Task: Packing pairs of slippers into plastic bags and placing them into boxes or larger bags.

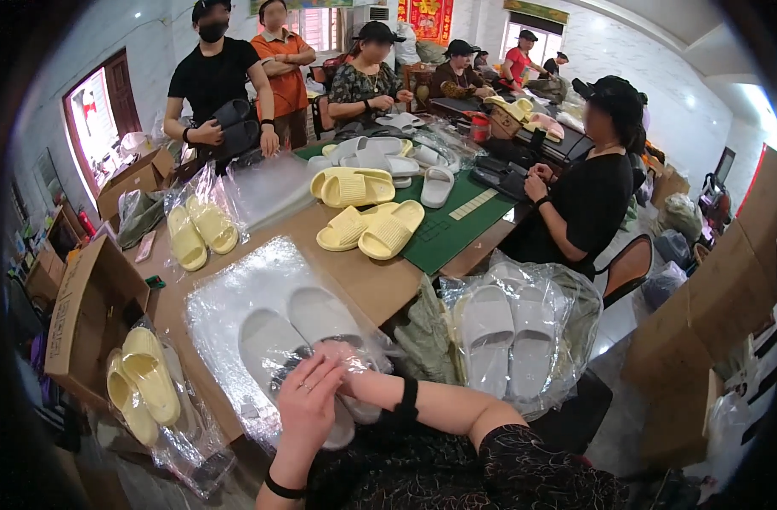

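Observation:
A pair of grey slippers (265, 340) lies in front of me over a stack of clear plastic bags (227, 293) on the table. My left hand (308, 395), wearing a ring, is over the slippers with its fingers pressed together; what they pinch is hidden. My right hand (342, 357) reaches in from the right and meets the left above the slipper straps, its fingers mostly hidden and blurred. Shiny clear film shows around the slippers and both hands. The slippers' heel ends come out below my hands.
Bagged grey slippers (489, 336) lie at my right; bagged yellow slippers (150, 378) lie by an open carton (95, 314) at left. Loose yellow slippers (391, 229) sit farther up the table, beside a green cutting mat (456, 225). Several people stand or sit around.

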A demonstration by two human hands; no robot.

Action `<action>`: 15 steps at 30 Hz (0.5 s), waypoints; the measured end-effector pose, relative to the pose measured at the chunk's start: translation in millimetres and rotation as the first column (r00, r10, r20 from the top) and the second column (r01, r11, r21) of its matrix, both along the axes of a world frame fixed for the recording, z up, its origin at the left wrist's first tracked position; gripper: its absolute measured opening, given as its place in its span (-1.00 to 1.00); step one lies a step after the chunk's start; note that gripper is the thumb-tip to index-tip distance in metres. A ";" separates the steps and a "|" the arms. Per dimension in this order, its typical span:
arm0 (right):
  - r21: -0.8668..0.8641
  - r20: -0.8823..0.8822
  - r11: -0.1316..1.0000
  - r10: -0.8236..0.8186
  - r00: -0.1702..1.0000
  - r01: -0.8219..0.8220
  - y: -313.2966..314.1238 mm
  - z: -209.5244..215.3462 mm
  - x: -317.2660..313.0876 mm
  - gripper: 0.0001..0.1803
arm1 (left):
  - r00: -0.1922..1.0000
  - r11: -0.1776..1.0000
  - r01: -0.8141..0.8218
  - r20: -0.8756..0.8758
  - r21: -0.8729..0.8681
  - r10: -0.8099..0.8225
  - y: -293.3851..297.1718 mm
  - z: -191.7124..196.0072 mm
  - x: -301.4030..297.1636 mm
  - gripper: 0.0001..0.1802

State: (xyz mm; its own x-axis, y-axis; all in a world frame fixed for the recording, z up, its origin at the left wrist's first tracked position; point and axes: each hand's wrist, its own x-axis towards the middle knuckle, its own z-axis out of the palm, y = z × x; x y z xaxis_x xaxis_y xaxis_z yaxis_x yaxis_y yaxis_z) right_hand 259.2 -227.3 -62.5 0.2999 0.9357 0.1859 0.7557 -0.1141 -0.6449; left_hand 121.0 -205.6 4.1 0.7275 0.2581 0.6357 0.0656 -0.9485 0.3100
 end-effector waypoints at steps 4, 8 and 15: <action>0.028 0.046 0.999 -0.026 0.999 0.025 31.3 -3.6 -0.5 -0.70 | 0.994 0.967 0.109 0.027 -0.231 -0.106 -10.6 3.6 -6.8 -0.77; -0.025 0.097 0.997 -0.067 0.993 0.070 75.5 -4.3 -9.3 -0.72 | 0.992 0.953 0.124 0.029 -0.276 -0.121 -10.9 6.8 -29.7 -0.74; 0.094 0.469 0.988 -0.150 0.871 0.119 129.2 -24.6 10.5 -0.79 | 0.999 0.964 -0.008 -0.050 -0.267 -0.005 -1.1 7.1 -45.7 -0.78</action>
